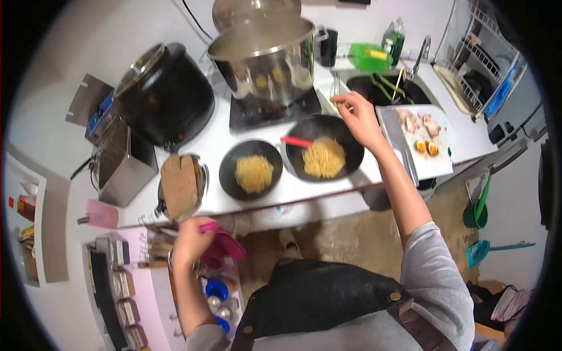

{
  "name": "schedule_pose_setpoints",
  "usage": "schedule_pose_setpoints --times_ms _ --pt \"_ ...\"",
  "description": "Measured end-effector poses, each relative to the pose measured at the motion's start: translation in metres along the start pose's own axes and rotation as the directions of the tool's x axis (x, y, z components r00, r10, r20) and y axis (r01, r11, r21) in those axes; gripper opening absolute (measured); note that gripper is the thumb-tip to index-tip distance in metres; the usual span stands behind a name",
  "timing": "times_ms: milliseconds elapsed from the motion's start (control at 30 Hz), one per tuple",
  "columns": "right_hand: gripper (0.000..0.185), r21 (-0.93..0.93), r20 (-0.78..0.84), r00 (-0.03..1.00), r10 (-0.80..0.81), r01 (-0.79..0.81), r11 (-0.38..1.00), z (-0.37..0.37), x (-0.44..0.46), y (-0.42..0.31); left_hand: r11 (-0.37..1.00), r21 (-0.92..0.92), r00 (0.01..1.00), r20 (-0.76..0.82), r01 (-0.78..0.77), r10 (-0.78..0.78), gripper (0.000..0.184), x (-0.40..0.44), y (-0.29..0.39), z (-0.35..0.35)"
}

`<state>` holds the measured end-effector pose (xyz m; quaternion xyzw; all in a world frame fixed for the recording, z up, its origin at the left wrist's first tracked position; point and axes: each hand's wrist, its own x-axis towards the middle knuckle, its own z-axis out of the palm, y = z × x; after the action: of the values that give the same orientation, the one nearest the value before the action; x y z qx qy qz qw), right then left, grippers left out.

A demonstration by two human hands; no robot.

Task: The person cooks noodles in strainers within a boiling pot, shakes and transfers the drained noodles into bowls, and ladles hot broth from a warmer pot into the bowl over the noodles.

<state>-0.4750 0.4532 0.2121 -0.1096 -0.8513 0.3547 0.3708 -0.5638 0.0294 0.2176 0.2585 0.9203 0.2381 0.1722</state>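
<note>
My left hand (193, 240) is closed beside a magenta cloth or mitt (223, 245), which it seems to grip, below the counter's front edge. My right hand (356, 116) is raised over the counter, fingers bent together near a small white tray; anything between them is too small to name. Below it, a black bowl (295, 158) holds yellow noodles (324, 158) and a red-handled utensil (297, 141). To its left, a second black bowl (230, 184) holds more noodles (254, 174).
A large steel pot (266, 73) stands on a black hob (241, 117), with a black cooker (170, 96) to its left. Right of the bowls lies a board (430, 161) with meat (430, 126) and halved eggs (432, 149). Behind is a sink (358, 86).
</note>
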Motion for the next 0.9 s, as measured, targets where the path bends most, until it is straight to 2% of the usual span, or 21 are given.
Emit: schedule_pose_setpoints --times_ms 33,67,133,167,233,267,333,400,467,533,567,600,667,733,767,800,867,900 --pt "0.021 -0.040 -0.069 0.996 -0.060 0.057 0.998 0.004 0.032 0.012 0.993 -0.080 0.994 -0.065 0.084 -0.090 0.024 0.002 0.023 -0.029" --pt "0.022 -0.080 -0.132 0.984 -0.118 0.108 0.991 0.006 0.062 0.022 0.995 -0.089 0.980 -0.196 -0.049 0.030 0.026 0.019 0.009 -0.044" --pt "0.024 0.058 -0.197 0.979 0.052 -0.042 0.997 0.002 0.121 0.025 0.980 -0.158 0.929 -0.366 -0.123 0.057 0.029 0.051 0.015 -0.076" --pt "0.026 0.145 -0.230 0.969 0.094 -0.061 0.987 0.001 0.151 0.037 0.972 -0.130 0.916 -0.378 -0.198 0.136 0.031 0.072 0.008 -0.085" --pt "0.028 0.192 -0.276 0.942 0.191 -0.140 0.971 -0.002 0.200 0.047 0.935 -0.069 0.872 -0.391 -0.348 0.296 0.035 0.123 -0.007 -0.097" --pt "0.029 0.205 -0.284 0.924 0.255 -0.201 0.958 -0.003 0.221 0.052 0.901 0.059 0.817 -0.400 -0.429 0.415 0.037 0.144 -0.006 -0.103" --pt "0.032 0.135 -0.143 0.904 0.404 -0.386 0.912 -0.007 0.255 0.066 0.771 0.316 0.676 -0.371 -0.552 0.636 0.041 0.185 0.010 -0.114" --pt "0.037 0.075 -0.025 0.860 0.510 -0.507 0.858 -0.001 0.280 0.083 0.691 0.285 0.559 -0.426 -0.664 0.712 0.041 0.224 0.061 -0.134" --pt "0.037 -0.014 0.044 0.838 0.544 -0.544 0.839 0.008 0.292 0.093 0.703 0.187 0.564 -0.474 -0.686 0.676 0.031 0.259 0.125 -0.149" --pt "0.035 -0.049 0.084 0.873 0.481 -0.478 0.877 0.012 0.300 0.106 0.658 0.242 0.502 -0.478 -0.714 0.721 0.024 0.313 0.180 -0.154" --pt "0.034 -0.136 0.009 0.892 0.451 -0.446 0.884 0.018 0.298 0.099 0.653 0.326 0.483 -0.470 -0.683 0.739 0.026 0.349 0.204 -0.152" --pt "0.036 -0.240 0.021 0.924 0.383 -0.367 0.899 0.020 0.307 0.119 0.642 0.409 0.463 -0.457 -0.648 0.759 0.028 0.384 0.224 -0.148" --pt "0.040 -0.385 -0.036 0.947 0.319 -0.308 0.870 0.027 0.308 0.125 0.713 0.485 0.628 -0.359 -0.506 0.690 0.034 0.431 0.259 -0.143" --pt "0.041 -0.373 -0.047 0.944 0.325 -0.319 0.871 0.032 0.305 0.129 0.740 0.523 0.670 -0.369 -0.423 0.644 0.040 0.479 0.279 -0.136" --pt "0.041 -0.387 0.040 0.952 0.305 -0.267 0.883 0.033 0.304 0.136 0.754 0.541 0.694 -0.377 -0.373 0.614 0.043 0.495 0.285 -0.132" --pt "0.041 -0.261 0.074 0.853 0.516 -0.483 0.836 0.032 0.297 0.112 0.785 0.525 0.721 -0.398 -0.328 0.567 0.046 0.502 0.291 -0.129" --pt "0.043 -0.166 0.086 0.827 0.556 -0.538 0.826 0.038 0.300 0.121 0.837 0.498 0.776 -0.428 -0.227 0.464 0.050 0.514 0.301 -0.118" --pt "0.044 -0.234 0.057 0.914 0.402 -0.379 0.895 0.043 0.301 0.140 0.842 0.501 0.794 -0.422 -0.199 0.439 0.059 0.527 0.303 -0.113"
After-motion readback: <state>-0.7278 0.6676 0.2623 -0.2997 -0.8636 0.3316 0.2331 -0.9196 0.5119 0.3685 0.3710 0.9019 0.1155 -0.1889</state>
